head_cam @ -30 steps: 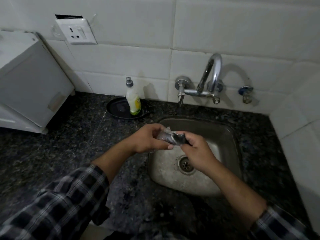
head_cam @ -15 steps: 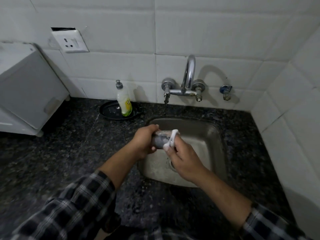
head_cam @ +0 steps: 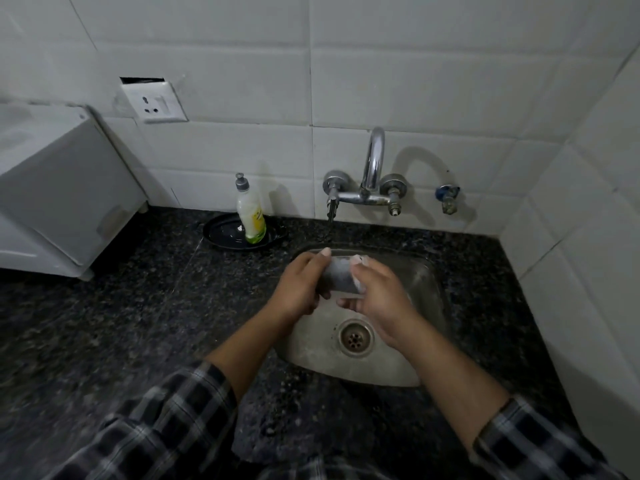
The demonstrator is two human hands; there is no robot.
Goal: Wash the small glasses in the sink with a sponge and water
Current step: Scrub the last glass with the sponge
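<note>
Recorded dull, brushed stainless steel with water marks at the sink point(head_cam: 427, 289) and its drain strainer point(head_cam: 355, 337), against bright polished chrome on the tap point(head_cam: 375, 150). Noted polished, speckled dark stone for the countertop point(head_cam: 104, 323); smooth glazed white ceramic for the wall tiles point(head_cam: 415, 81); translucent plastic for the bottle point(head_cam: 251, 216); glossy black plastic for the tray point(head_cam: 221, 233) beneath. Logged woven checked cloth on the sleeves point(head_cam: 173, 420) and clear glass, blurred, for the small glass point(head_cam: 341, 278).

Blk & wht plaid L sleeve point(head_cam: 166, 420), R sleeve point(head_cam: 526, 441) same, cuffs mid-forearm
</note>
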